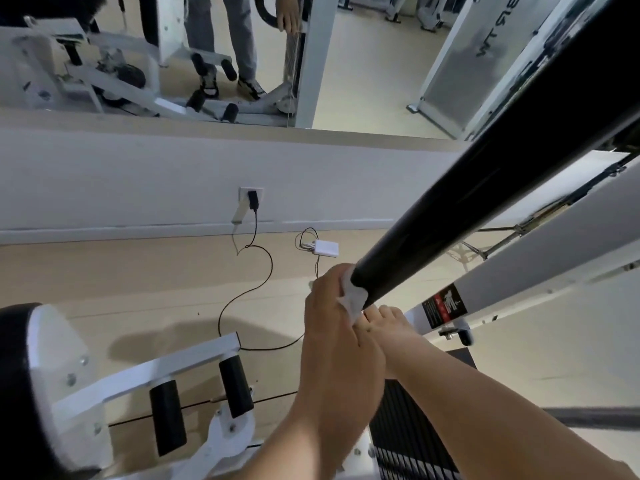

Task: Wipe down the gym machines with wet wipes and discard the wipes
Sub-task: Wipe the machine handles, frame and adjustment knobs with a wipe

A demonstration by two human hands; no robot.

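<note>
A mirror (pixel 363 64) and a pale wall (pixel 138 168) filled the space far beyond the grip, with light flooring (pixel 138 289) below them. From the grip a thick black padded bar (pixel 485 188) ran up and away to the right, and a white frame beam (pixel 554 251) lay parallel to it just to the right of the hands. Well off to the lower left of the grip stood a white machine arm (pixel 145 372) carrying two short black rollers (pixel 166 420). A black weight stack (pixel 408 438) sat below the grip, under the forearms. The left hand (pixel 332 327) had its fingers curled over a white wet wipe (pixel 353 299) and held it against the lower end of the bar. The wipe was bunched between the hand and the bar's rounded end. The right hand (pixel 391 327) reached in from the right, just under that end. Its fingertips met the wipe's lower edge, but the left hand hid most of it, so I could not tell whether it gripped anything. A black cable (pixel 249 289) looped over the floor to the left of the grip. It came down from a wall socket (pixel 251 197). A small white power pack (pixel 325 248) lay on the floor just beyond the hands. A red and black warning label (pixel 445 304) sat on the beam close to the right of the grip.
</note>
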